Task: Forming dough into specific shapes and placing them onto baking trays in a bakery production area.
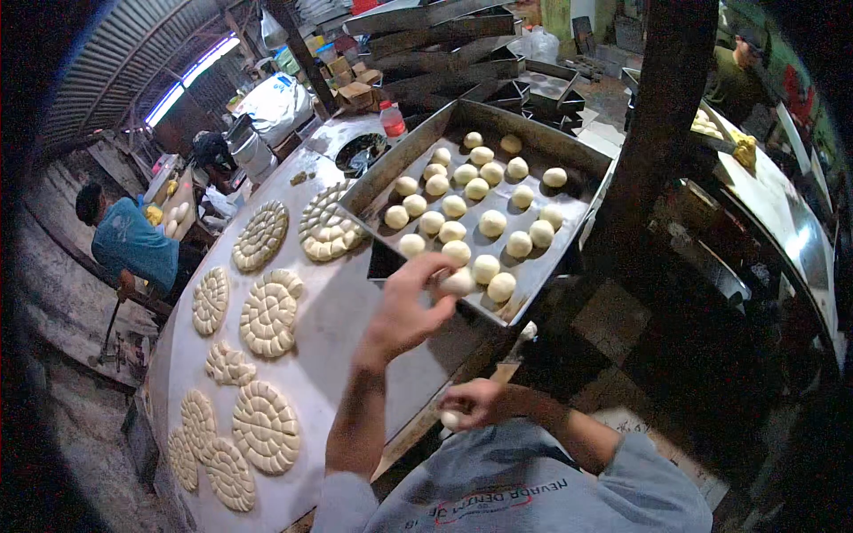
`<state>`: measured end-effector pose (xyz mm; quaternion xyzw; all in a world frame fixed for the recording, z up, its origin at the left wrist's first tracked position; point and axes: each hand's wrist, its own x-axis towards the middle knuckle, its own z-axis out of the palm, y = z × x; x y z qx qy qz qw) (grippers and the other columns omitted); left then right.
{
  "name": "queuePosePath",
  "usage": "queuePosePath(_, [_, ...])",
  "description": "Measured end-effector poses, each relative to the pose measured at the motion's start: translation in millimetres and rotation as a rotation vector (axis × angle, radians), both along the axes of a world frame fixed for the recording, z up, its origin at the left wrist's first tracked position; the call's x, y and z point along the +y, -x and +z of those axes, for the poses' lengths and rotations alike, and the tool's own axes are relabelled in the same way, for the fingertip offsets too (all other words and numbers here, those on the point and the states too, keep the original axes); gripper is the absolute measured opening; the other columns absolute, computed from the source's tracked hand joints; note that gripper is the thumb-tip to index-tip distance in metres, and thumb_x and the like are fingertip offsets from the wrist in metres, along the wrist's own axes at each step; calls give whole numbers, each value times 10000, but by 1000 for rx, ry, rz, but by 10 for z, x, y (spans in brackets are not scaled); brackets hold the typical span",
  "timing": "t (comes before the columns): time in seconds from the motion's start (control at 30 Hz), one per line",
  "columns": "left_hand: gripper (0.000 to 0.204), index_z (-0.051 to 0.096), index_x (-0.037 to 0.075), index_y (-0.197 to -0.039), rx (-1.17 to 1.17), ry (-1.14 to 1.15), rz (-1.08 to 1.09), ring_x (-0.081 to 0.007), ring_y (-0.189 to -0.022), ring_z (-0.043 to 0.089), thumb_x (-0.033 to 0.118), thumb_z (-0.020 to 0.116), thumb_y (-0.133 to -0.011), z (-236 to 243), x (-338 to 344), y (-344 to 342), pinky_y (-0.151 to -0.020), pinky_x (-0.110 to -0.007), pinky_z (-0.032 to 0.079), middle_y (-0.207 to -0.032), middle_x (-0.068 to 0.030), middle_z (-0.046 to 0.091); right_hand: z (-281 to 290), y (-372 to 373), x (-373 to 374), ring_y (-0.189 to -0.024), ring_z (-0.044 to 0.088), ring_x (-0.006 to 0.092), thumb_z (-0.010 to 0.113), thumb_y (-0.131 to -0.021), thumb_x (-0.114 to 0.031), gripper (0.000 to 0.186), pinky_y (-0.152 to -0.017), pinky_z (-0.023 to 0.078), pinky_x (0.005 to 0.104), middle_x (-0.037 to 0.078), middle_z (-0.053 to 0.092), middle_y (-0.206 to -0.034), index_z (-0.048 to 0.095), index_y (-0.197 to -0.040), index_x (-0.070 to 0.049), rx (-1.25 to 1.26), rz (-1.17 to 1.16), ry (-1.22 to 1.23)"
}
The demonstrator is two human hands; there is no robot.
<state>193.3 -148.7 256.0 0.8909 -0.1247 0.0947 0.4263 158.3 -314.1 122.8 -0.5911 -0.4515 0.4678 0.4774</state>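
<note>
A metal tray point(582, 197), dark-rimmed and deep, is set at the table's far right, with several round pale dough balls point(492, 223) spread inside. My left hand point(404, 311) reaches over its near left corner, thumb and fingers closed around a dough ball point(459, 282). Closer to my body, my right hand point(481, 401) is curled around another dough ball point(451, 419), beside the table's right edge. Left of the tray, spiral coils of cut dough pieces point(268, 313) lie flat on the pale tabletop point(338, 355).
Stacked metal trays point(431, 44) rise behind the table, near a red-capped jar point(391, 119) and a dark round pan point(361, 153). A thick post point(657, 124) stands right of the tray. A person in a blue shirt point(135, 242) sits at left; another person point(737, 80) is far right.
</note>
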Motion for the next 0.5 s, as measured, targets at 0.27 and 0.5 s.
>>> queuePosePath(0.27, [397,477,37,-1176,669,-329,-352,-318,-1174,407,310,401,-897,-375,-766,-813,-978,-387,316,-1246,-200,444,1298,-1564,-909,-777,604,238,710,-688,-198,366,-675,483,340,118,612,-870,595,-1003,-51,-758,-1080,-228])
queuePosePath(0.5, [307,543,40,-1138,237,404,48,-197,-1106,492,217,483,-893,-485,-213,140,-958,-311,356,-1154,-117,555,708,-2111,-800,-1051,510,297,615,-770,-106,307,-907,395,371,201,549,-1099,574,-1047,20,-1137,-1217,-106])
